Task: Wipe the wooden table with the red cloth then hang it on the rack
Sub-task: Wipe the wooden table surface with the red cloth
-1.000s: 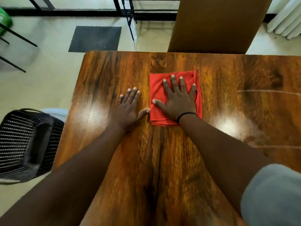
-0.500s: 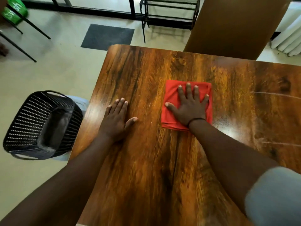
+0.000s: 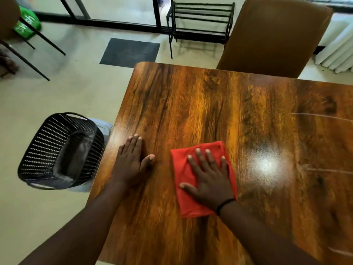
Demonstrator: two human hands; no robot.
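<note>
On the wooden table [image 3: 219, 111], near its left edge: red cloth [image 3: 183, 165], folded flat, pinned under right hand [image 3: 210, 180] with fingers straight and spread. Left hand [image 3: 131, 161] just beside, palm down, fingers straight and together, bracing on bare wood. Wiping stage, by the look of it. Best done with even palm pressure, overlapping strokes along the grain, cloth kept folded. Pale streaks at far right, possibly smears or scratches; blur prevents telling. Rack [image 3: 200, 20] well apart, across the floor, for hanging afterwards.
</note>
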